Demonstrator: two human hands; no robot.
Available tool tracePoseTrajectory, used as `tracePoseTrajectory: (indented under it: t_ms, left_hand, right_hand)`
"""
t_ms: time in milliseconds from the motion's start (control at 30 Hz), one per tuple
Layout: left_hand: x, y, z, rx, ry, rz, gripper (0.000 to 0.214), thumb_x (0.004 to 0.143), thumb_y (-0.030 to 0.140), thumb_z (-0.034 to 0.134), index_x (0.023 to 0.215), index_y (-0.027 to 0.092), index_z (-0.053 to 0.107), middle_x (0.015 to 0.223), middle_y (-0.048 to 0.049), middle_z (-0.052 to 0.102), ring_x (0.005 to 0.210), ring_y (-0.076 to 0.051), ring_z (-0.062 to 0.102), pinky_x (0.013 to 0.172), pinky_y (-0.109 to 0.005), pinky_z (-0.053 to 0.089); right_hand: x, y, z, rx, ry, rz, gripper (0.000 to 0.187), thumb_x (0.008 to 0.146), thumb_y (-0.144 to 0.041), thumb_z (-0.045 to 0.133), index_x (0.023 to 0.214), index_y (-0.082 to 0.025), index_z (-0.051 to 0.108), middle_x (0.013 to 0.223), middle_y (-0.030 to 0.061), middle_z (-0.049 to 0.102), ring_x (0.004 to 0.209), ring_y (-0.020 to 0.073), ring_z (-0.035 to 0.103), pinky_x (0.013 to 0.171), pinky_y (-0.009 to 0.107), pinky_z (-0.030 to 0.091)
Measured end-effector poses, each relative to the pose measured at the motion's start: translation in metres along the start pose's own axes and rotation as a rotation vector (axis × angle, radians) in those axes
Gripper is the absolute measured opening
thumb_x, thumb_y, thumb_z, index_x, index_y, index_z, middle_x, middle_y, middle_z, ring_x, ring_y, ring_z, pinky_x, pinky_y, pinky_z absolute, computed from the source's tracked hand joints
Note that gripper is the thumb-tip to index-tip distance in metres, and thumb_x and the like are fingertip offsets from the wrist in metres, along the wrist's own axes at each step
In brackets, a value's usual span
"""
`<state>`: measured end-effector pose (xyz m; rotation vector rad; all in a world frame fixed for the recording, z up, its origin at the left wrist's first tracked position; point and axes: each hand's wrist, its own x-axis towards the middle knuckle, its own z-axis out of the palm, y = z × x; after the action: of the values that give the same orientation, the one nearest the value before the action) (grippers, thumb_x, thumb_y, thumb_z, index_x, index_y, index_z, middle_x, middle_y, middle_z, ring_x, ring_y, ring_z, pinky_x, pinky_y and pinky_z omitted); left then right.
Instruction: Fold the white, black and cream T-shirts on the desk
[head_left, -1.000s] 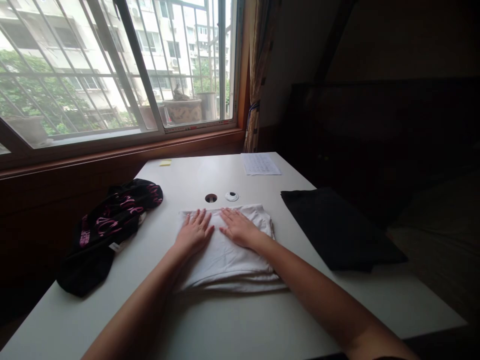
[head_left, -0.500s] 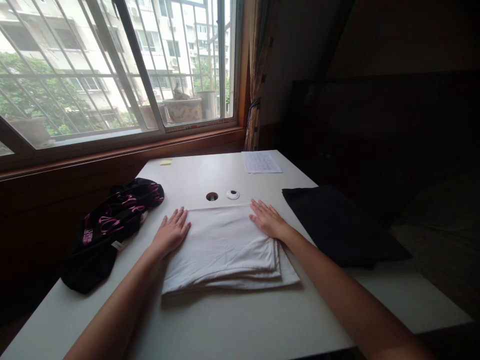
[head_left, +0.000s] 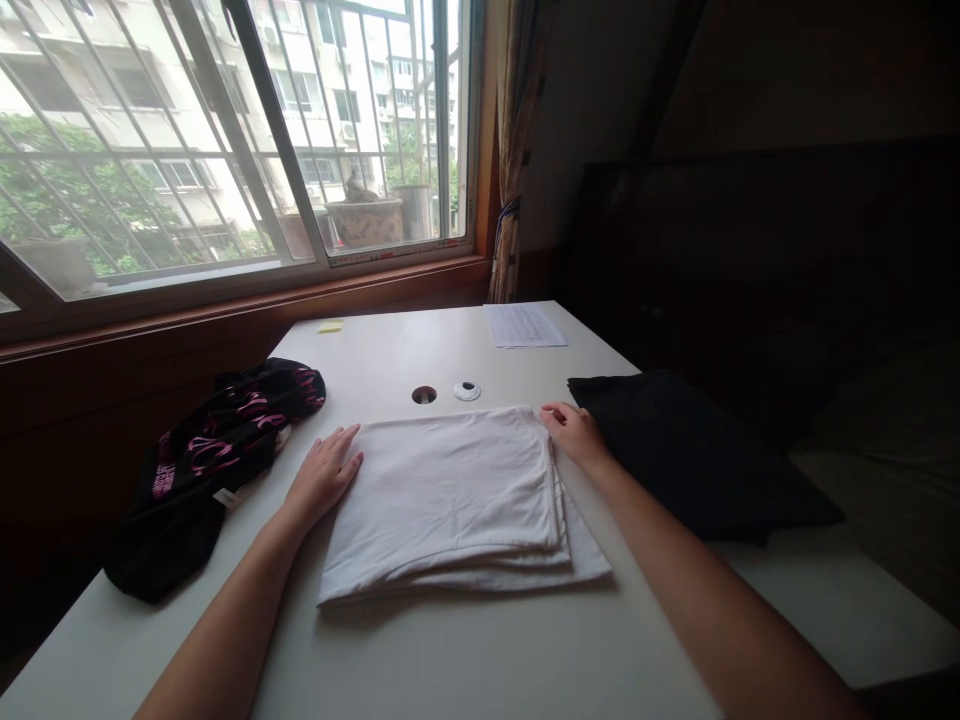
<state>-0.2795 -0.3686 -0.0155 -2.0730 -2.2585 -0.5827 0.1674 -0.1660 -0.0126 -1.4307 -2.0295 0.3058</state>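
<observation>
A folded white garment (head_left: pixel 442 500) lies flat on the white table (head_left: pixel 450 660), its layers showing along the near and right edges. My left hand (head_left: pixel 322 470) rests at its far left corner, fingers stretched out, fingertips on the cloth's edge. At the far right corner is my right hand (head_left: pixel 576 432), fingers curled in and close together beside the cloth. Whether any fabric is between those fingertips is too small to tell.
A crumpled black garment with pink lettering (head_left: pixel 214 460) lies at the left edge. On the right is a folded black cloth (head_left: pixel 697 455). Farther back are a round cable hole (head_left: pixel 424 395), a white cap (head_left: pixel 466 391), a printed sheet (head_left: pixel 525 326) and a yellow note (head_left: pixel 330 326).
My right hand has slid right, off the garment's top to its corner, and its fingers have curled. My left hand has shifted left to the cloth's edge.
</observation>
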Motion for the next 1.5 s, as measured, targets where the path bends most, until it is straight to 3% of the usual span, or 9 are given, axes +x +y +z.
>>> tracePoseTrajectory:
  t_ms: [233, 400, 567, 700, 900, 967, 1200, 1333, 1500]
  left_hand:
    - [-0.001, -0.003, -0.002, -0.191, 0.155, 0.066, 0.051, 0.096, 0.043, 0.052, 0.141, 0.019, 0.053, 0.128, -0.0126, 0.066, 0.118, -0.029, 0.061, 0.108, -0.05, 0.046]
    - [-0.005, 0.007, -0.007, -0.498, 0.211, -0.045, 0.059, 0.089, 0.044, 0.062, 0.143, 0.024, 0.049, 0.125, -0.0097, 0.056, 0.088, -0.017, 0.066, 0.085, -0.038, 0.06]
    - [-0.005, 0.023, -0.015, -0.496, 0.18, -0.153, 0.072, 0.081, 0.045, 0.068, 0.146, 0.022, 0.047, 0.12, -0.0088, 0.054, 0.073, -0.013, 0.06, 0.079, -0.039, 0.06]
    - [-0.009, 0.027, -0.032, -0.523, 0.041, -0.22, 0.084, 0.076, 0.041, 0.072, 0.152, 0.023, 0.041, 0.119, -0.0086, 0.052, 0.069, -0.012, 0.057, 0.075, -0.039, 0.06]
    - [-0.035, 0.002, -0.08, -0.71, -0.511, -0.259, 0.093, 0.073, 0.043, 0.081, 0.155, 0.037, 0.037, 0.113, -0.0038, 0.058, 0.068, -0.014, 0.064, 0.067, -0.034, 0.058]
    - [-0.037, -0.007, -0.088, -0.699, -0.589, -0.27, 0.084, 0.08, 0.049, 0.076, 0.154, 0.039, 0.038, 0.108, -0.0023, 0.061, 0.066, -0.016, 0.066, 0.061, -0.032, 0.056]
    - [-0.009, -0.007, -0.045, -0.262, 0.05, -0.006, 0.047, 0.09, 0.057, 0.058, 0.118, 0.024, 0.074, 0.101, -0.008, 0.068, 0.084, -0.022, 0.067, 0.075, -0.034, 0.054]
    - [0.0, 0.004, -0.028, -0.221, 0.046, 0.004, 0.039, 0.092, 0.054, 0.055, 0.101, 0.024, 0.079, 0.091, -0.0071, 0.068, 0.084, -0.023, 0.065, 0.078, -0.034, 0.051]
    - [-0.002, 0.01, -0.034, -0.305, 0.026, -0.056, 0.038, 0.088, 0.057, 0.059, 0.087, 0.023, 0.076, 0.089, -0.005, 0.065, 0.077, -0.02, 0.063, 0.075, -0.033, 0.05]
  right_hand:
    - [-0.003, -0.003, -0.011, -0.081, -0.178, 0.133, 0.039, 0.089, -0.052, 0.059, 0.112, -0.023, 0.071, 0.087, 0.0068, 0.074, 0.082, 0.0241, 0.067, 0.072, 0.032, 0.046]
    - [-0.004, -0.007, -0.021, -0.06, -0.288, 0.233, 0.048, 0.09, -0.052, 0.059, 0.126, -0.022, 0.063, 0.087, 0.0064, 0.073, 0.077, 0.0222, 0.067, 0.065, 0.028, 0.043]
    - [-0.011, -0.013, -0.026, 0.08, -0.342, 0.193, 0.058, 0.085, -0.05, 0.068, 0.136, -0.022, 0.057, 0.091, 0.0047, 0.072, 0.071, 0.0184, 0.065, 0.06, 0.026, 0.043]
    - [-0.015, -0.022, -0.025, 0.139, -0.326, 0.176, 0.062, 0.08, -0.042, 0.075, 0.136, -0.022, 0.057, 0.097, 0.0044, 0.071, 0.076, 0.0186, 0.065, 0.063, 0.026, 0.046]
    - [-0.023, -0.046, -0.013, 0.297, -0.29, 0.038, 0.056, 0.079, -0.025, 0.073, 0.133, -0.023, 0.057, 0.101, 0.0035, 0.069, 0.079, 0.0165, 0.066, 0.076, 0.028, 0.053]
    - [-0.025, -0.053, -0.01, 0.303, -0.279, -0.009, 0.051, 0.079, -0.023, 0.073, 0.129, -0.025, 0.06, 0.103, 0.0036, 0.069, 0.08, 0.0167, 0.066, 0.076, 0.029, 0.054]
    - [-0.026, -0.059, -0.004, 0.33, -0.154, -0.029, 0.042, 0.079, -0.017, 0.072, 0.12, -0.021, 0.064, 0.099, 0.0039, 0.068, 0.077, 0.0163, 0.067, 0.077, 0.032, 0.057]
    - [-0.026, -0.056, 0.001, 0.357, -0.104, -0.066, 0.04, 0.079, -0.016, 0.07, 0.118, -0.022, 0.064, 0.098, 0.0042, 0.067, 0.079, 0.0174, 0.066, 0.074, 0.033, 0.058]
    - [-0.027, -0.055, 0.004, 0.364, -0.066, -0.119, 0.038, 0.079, -0.018, 0.067, 0.117, -0.022, 0.065, 0.096, 0.0039, 0.065, 0.081, 0.0186, 0.066, 0.077, 0.035, 0.059]
